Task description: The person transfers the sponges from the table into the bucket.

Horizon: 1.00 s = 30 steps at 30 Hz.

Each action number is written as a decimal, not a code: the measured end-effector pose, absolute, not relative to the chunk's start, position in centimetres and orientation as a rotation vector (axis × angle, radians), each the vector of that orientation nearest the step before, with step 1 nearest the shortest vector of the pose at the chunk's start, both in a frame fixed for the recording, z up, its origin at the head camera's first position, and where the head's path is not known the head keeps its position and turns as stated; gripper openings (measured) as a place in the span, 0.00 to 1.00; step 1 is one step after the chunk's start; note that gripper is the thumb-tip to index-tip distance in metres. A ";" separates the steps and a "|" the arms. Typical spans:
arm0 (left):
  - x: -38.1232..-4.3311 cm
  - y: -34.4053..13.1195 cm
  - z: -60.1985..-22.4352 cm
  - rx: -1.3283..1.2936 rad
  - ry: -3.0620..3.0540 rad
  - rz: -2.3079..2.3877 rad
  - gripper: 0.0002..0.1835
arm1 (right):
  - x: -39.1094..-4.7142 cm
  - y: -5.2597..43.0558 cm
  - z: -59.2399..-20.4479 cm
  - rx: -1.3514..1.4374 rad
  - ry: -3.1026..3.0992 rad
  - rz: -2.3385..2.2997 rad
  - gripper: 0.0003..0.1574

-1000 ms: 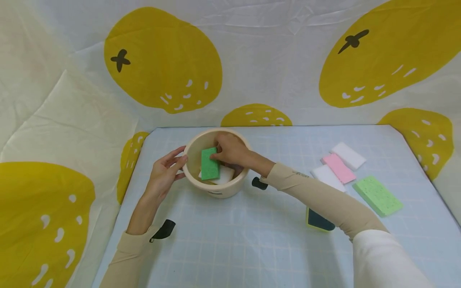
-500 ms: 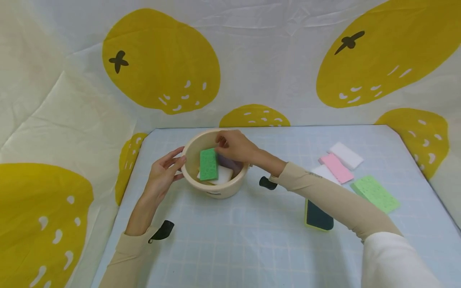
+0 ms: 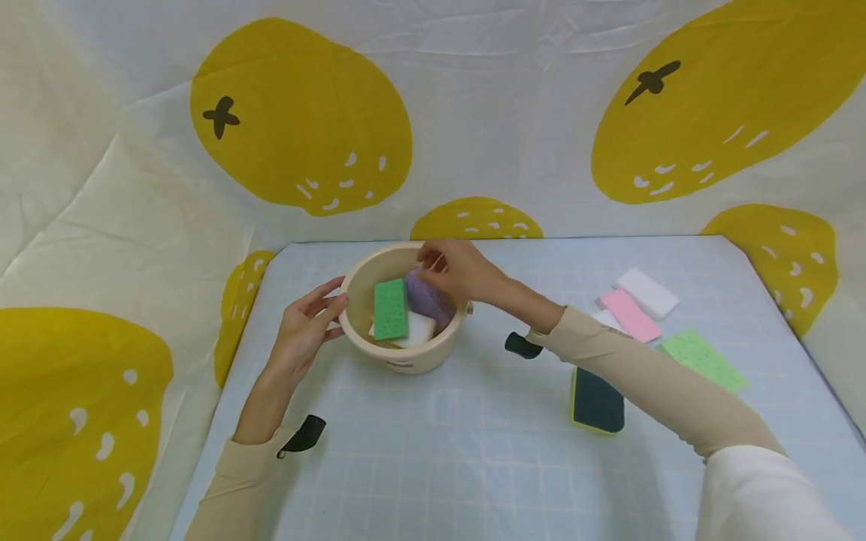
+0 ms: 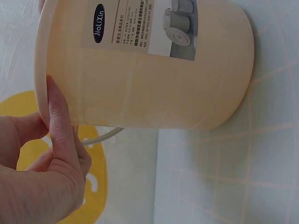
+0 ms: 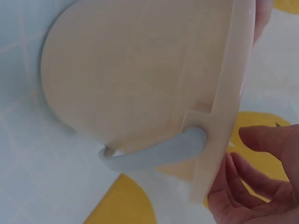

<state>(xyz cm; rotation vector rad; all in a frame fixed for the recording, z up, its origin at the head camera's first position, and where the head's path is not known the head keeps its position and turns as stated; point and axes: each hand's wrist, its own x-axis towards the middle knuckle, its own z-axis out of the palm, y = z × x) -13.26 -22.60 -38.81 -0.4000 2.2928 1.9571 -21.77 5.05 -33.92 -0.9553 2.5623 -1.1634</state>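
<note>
A cream plastic bucket (image 3: 433,358) stands on the table, tilted toward the head camera's view so its inside shows. My left hand (image 3: 303,330) holds its rim from the left; in the left wrist view the thumb and fingers pinch the rim (image 4: 41,60). Inside lie a green sponge (image 3: 390,309), a purple sponge (image 3: 431,300) and a white sponge (image 3: 421,330). Over the right side of the opening, my right hand (image 3: 463,272) has loosely bent fingers with nothing between them. The right wrist view shows its thumb and fingers apart beside the rim, near the grey handle (image 5: 159,151).
To the right lie a white block (image 3: 647,293), a pink sponge (image 3: 631,314), a light green sponge (image 3: 704,361) partly behind the sleeve, and another white block mostly covered. Nearer stands a dark-topped yellow scouring sponge (image 3: 598,402). A fruit-print curtain (image 3: 501,135) hangs behind the table.
My right hand has let go of the green sponge, which lies in the bucket, and has drawn back rightward, uncovering the purple sponge. The left hand stays on the rim.
</note>
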 end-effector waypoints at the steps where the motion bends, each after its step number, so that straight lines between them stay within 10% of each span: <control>1: -13.3 -22.6 -38.8 -0.403 2.293 1.955 0.30 | -21.8 5.2 -33.9 -0.944 2.563 -1.168 0.17; 30: -13.3 -22.8 -38.9 -0.389 2.290 1.964 0.30 | -20.9 12.5 -34.9 -0.864 2.623 -1.324 0.13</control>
